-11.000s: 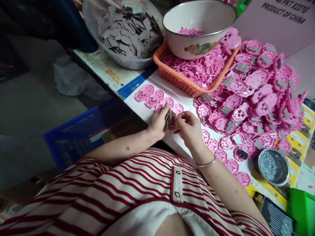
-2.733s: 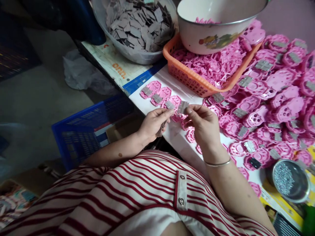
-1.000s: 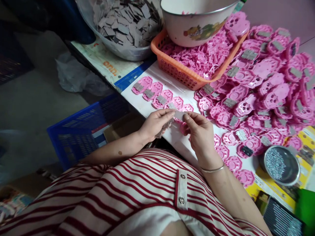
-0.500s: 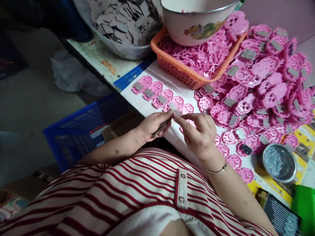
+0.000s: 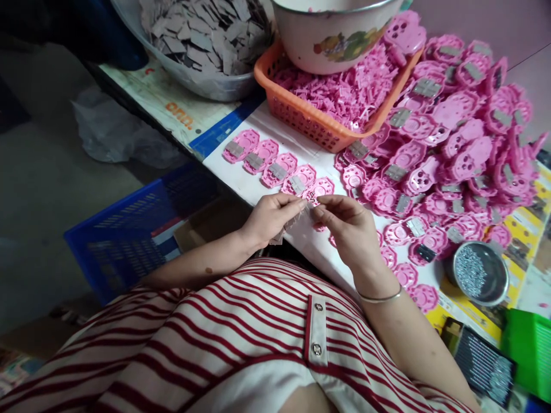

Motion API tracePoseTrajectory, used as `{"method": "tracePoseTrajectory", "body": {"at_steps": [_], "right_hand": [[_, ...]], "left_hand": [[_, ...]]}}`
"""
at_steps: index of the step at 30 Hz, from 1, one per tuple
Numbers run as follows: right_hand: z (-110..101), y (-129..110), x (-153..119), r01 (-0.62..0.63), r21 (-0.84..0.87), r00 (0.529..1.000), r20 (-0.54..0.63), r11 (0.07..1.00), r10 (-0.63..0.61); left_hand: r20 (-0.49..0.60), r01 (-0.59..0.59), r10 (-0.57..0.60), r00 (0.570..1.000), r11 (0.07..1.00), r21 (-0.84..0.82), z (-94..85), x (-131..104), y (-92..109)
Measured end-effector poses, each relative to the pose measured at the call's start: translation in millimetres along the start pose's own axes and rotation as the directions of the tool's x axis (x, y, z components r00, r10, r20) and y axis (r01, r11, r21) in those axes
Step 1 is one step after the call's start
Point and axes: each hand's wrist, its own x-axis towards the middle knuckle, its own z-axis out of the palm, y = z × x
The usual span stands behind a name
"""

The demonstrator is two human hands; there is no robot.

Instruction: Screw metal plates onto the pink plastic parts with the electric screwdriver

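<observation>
My left hand (image 5: 269, 218) grips a small stack of grey chips (image 5: 287, 225) at the table's near edge. My right hand (image 5: 348, 229) meets it fingertip to fingertip, pinching at the top chip. Just beyond the fingers runs a row of pink plastic parts (image 5: 275, 169); several carry a grey chip, while the one closest to my fingers (image 5: 321, 188) shows none. More bare pink parts (image 5: 424, 297) lie by my right wrist.
A clear bowl of grey chips (image 5: 202, 40) stands at the back left. An orange basket (image 5: 310, 123) of small pink pieces carries a white enamel bowl (image 5: 333, 34). A big heap of pink parts (image 5: 456, 143), a metal dish of screws (image 5: 480, 281), a blue crate (image 5: 129, 229) below.
Over eleven seconds, grey chips have appeared on several pink parts in the row. My hands have stayed together at the stack, with the right one drawing chips off it.
</observation>
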Motion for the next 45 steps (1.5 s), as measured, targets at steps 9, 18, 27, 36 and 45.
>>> {"method": "tracePoseTrajectory", "body": {"at_steps": [9,18,27,36,45], "right_hand": [[-9.3,-1.5,19.7,-0.192,-0.066,0.981,-0.045,0.979,0.189],[-10.0,7.8,46.8,-0.181,-0.236,0.977,-0.150,0.955,0.149],[7.5,-18.8,9.3,-0.211,-0.058,0.973,0.085,0.976,0.216],[4.1,-5.4,-6.5,-0.224,0.157,0.966,-0.093,0.962,0.240],[-3.2,8.0,-18.0,-0.172,0.405,0.950,-0.173,0.898,0.260]], "left_hand": [[-0.087,0.017,-0.027,0.996,0.994,-0.109,1.6,4.5,-1.0],[-0.062,0.120,-0.137,0.989,0.967,-0.224,0.2,6.1,9.5],[-0.058,0.109,-0.118,0.991,0.984,-0.143,11.0,3.0,1.2],[0.038,0.206,-0.203,0.978,0.973,-0.108,17.6,-4.2,-2.4],[0.058,0.219,-0.214,0.975,0.972,-0.084,25.4,-6.7,-4.7]]}}
